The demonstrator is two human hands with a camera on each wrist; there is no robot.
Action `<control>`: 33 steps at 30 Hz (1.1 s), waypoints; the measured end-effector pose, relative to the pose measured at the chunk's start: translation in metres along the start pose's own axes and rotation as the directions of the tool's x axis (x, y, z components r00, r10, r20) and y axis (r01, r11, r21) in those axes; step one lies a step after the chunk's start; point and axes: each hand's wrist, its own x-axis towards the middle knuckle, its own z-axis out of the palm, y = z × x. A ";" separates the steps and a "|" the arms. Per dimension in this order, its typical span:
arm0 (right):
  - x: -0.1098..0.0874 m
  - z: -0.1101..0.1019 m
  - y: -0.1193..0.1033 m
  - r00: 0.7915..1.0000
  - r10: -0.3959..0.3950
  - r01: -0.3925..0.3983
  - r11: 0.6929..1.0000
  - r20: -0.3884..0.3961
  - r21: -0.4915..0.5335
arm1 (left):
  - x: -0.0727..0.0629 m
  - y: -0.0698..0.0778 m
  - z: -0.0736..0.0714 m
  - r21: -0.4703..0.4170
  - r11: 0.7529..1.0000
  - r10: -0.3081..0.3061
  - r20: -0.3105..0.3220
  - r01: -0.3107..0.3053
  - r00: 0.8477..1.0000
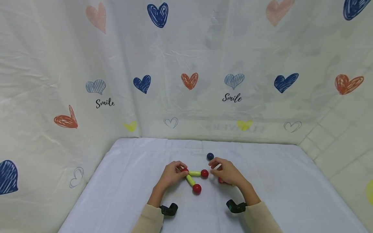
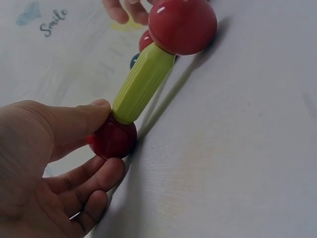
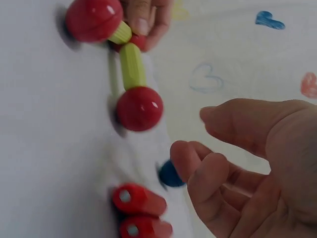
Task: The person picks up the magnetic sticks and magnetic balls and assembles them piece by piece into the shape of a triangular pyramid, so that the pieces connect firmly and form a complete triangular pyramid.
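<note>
My left hand (image 1: 172, 173) pinches a red ball (image 2: 113, 139) between thumb and fingers. From that ball two yellow-green rods (image 1: 194, 173) spread in a V, each ending in another red ball: the near one (image 1: 197, 188) and the right one (image 3: 140, 109). To the right of this joined shape, my right hand (image 1: 228, 171) hovers with loosely bent fingers, thumb and fingertips apart and nothing between them. Two red rods (image 3: 138, 201) with silvery end discs lie side by side below it, mostly covered by it in the head view. A dark blue ball (image 1: 210, 156) sits just beyond its fingertips.
A white cloth (image 1: 128, 191) covers the table. Behind it hangs a pale curtain (image 1: 186, 106) printed with hearts and "Smile". Black wrist cameras (image 1: 169, 209) are strapped to both wrists. A small yellow-green bit (image 1: 233, 185) shows under the right hand.
</note>
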 end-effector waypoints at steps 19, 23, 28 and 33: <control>-0.037 -0.052 0.054 0.991 0.132 -0.131 0.991 0.022 -0.039 | 0.002 -0.003 0.003 0.019 1.000 -0.003 -0.025 0.004 1.000; -0.035 -0.047 0.060 0.987 0.161 -0.160 0.986 0.019 -0.052 | 0.002 -0.003 0.003 0.015 1.000 -0.001 -0.024 0.002 1.000; -0.035 -0.045 0.064 0.982 0.188 -0.187 0.981 0.010 -0.056 | 0.001 -0.002 0.003 0.010 1.000 -0.016 -0.016 0.017 1.000; -0.037 -0.051 0.066 0.980 0.200 -0.200 0.977 -0.003 -0.072 | 0.001 -0.002 0.003 0.011 0.999 -0.029 -0.012 0.030 0.999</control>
